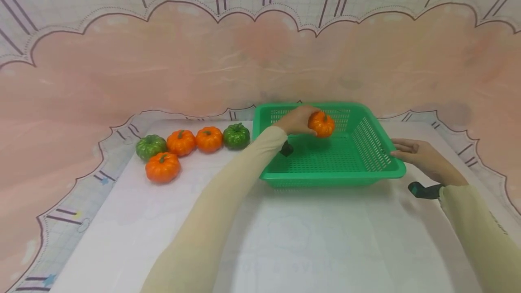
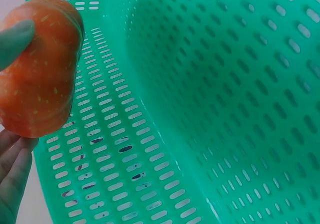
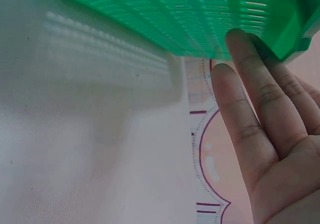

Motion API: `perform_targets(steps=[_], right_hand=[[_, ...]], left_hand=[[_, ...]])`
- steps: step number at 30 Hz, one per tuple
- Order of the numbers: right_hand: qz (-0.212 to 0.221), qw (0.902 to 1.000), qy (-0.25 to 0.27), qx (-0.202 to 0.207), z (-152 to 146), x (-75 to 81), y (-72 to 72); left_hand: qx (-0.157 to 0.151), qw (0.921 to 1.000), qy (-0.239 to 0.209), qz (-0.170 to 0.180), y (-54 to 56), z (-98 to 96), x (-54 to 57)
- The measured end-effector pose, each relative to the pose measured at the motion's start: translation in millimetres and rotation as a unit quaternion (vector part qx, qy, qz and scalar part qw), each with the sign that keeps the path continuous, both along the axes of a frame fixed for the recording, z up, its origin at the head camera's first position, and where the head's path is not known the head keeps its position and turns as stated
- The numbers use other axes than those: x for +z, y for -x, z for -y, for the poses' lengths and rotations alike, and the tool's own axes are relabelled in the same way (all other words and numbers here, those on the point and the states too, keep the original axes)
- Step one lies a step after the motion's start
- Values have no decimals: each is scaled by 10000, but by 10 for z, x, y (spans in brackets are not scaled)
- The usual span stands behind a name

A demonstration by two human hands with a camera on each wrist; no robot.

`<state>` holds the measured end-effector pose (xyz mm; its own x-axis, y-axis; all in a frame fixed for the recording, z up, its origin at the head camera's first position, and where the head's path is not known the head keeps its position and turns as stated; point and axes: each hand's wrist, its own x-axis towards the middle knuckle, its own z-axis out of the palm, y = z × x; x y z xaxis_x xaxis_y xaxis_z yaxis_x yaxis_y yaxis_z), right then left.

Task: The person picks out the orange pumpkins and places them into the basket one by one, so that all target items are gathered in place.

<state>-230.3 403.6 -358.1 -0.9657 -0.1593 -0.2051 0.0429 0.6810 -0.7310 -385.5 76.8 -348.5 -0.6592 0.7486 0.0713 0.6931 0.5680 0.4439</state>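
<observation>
My left hand (image 1: 299,120) grips a small orange pumpkin (image 1: 321,125) over the inside of a green plastic basket (image 1: 333,176). In the left wrist view the thumb lies on one side of the pumpkin (image 2: 42,68) and the fingers on the other, with the slotted basket wall behind. At the basket's right side is my right hand (image 1: 431,162), its fingers at the rim. The right wrist view shows those fingers (image 3: 267,93) fairly straight against the outside of the basket (image 3: 200,13). Nothing else shows inside the basket.
Left of the basket, on the white table (image 1: 325,234), stand a green pumpkin (image 1: 236,136), two orange pumpkins (image 1: 209,139) side by side, another green pumpkin (image 1: 151,147) and an orange pumpkin (image 1: 163,167) in front. A patterned peach cloth (image 1: 203,67) hangs behind.
</observation>
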Motion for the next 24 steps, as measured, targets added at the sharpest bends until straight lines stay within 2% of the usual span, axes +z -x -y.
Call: perform_targets(steps=[8, 13, 18, 24], right_hand=[[49, 9999, 119, -7, 1, 7, -16], [76, 9998, 197, 6, -16, -10, -5], [41, 9999, 124, 24, -21, -5, 0], [-30, 10000, 13, 78, -26, 9, 3]], left_hand=[[-13, 9992, 383, 72, 50, -85, -66], [-118, 9977, 668, 7, 34, -122, -75], [-247, 9968, 765, -37, 28, -167, -54], [-264, 9967, 767, -44, 97, -237, -101]])
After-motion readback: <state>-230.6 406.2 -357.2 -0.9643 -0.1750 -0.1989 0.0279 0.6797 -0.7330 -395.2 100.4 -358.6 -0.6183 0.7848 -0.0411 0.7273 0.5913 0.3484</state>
